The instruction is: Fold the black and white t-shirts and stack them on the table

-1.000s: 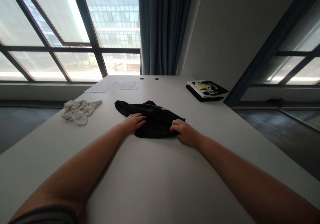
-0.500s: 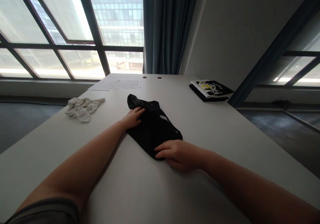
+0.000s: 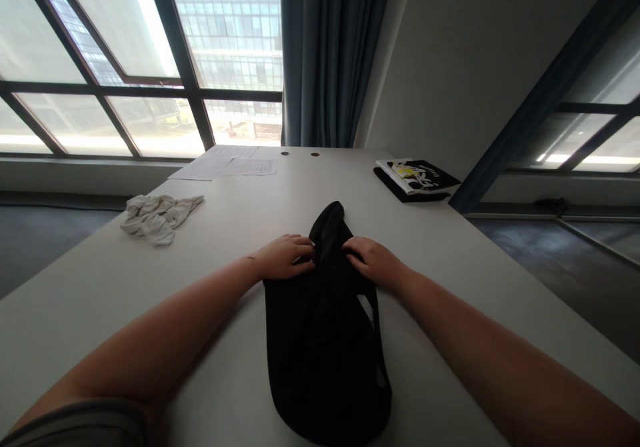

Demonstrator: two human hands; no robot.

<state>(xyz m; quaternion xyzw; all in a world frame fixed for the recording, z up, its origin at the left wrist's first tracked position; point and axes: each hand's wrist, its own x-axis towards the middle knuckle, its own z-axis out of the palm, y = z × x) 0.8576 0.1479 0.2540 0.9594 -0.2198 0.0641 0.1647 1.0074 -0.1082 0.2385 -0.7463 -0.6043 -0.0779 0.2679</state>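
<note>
Black cloth (image 3: pixel 325 340) lies lengthwise from the table's (image 3: pixel 250 394) near edge toward the far edge. Left hand (image 3: pixel 285 258) and right hand (image 3: pixel 373 260) pinch its far, narrow end from either side, equally near. White rag (image 3: pixel 156 212) sits by the left edge.

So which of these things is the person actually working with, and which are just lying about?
In hand:
black garment, pinched by left hand and right hand

Lying about:
white cloth
papers
folded shirts
all on the table
</note>
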